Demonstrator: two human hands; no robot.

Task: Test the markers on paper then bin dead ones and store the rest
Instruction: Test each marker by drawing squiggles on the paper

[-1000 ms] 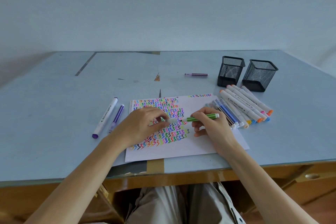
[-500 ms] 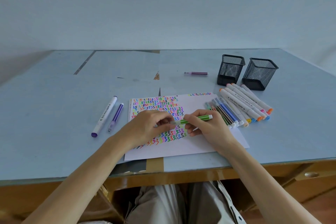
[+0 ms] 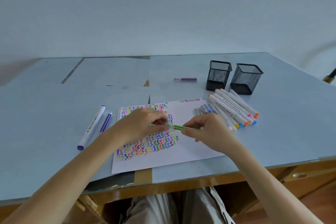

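A green marker lies level just above the paper, held between both hands. The right hand pinches its barrel with curled fingers, and the left hand pinches the clear cap end at the marker's left tip. Whether the cap is fully seated cannot be told. The paper sits near the front edge of the table, its left half covered with rows of colored squiggles.

Just right of the paper, a row of thin markers lies beside a row of thick white markers with colored ends. Behind those stand 2 black mesh cups, side by side and nearly touching. A lone purple marker lies well apart, left of the cups. On the left of the paper, a thick white marker with a purple tip lies just beside a thin purple pen.
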